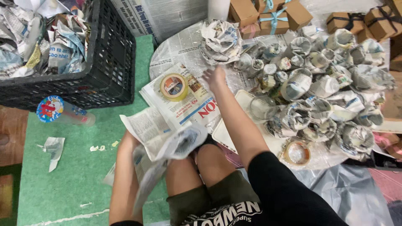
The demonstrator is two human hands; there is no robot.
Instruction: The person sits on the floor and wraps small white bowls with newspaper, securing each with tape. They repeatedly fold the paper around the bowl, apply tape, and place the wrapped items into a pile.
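My left hand (pixel 130 140) grips a bundle half wrapped in newspaper (pixel 169 140) low over my knees. My right hand (pixel 215 77) reaches forward with fingers loosely curled, holding nothing, its tips at the edge of a stack of newspaper sheets (pixel 180 100). A roll of yellow tape (pixel 173 87) lies on that stack, just left of the hand. Right of my arm stand a bare clear glass (pixel 261 108) and a heap of newspaper-wrapped cups (pixel 326 88).
A black plastic crate (pixel 111 54) full of crumpled newspaper stands at the upper left on the green mat (pixel 75 175). Brown ribboned boxes (pixel 272 16) line the back. A second tape roll (pixel 296 152), a white tray (pixel 226 134) and a capped plastic bottle (pixel 63 112) lie nearby.
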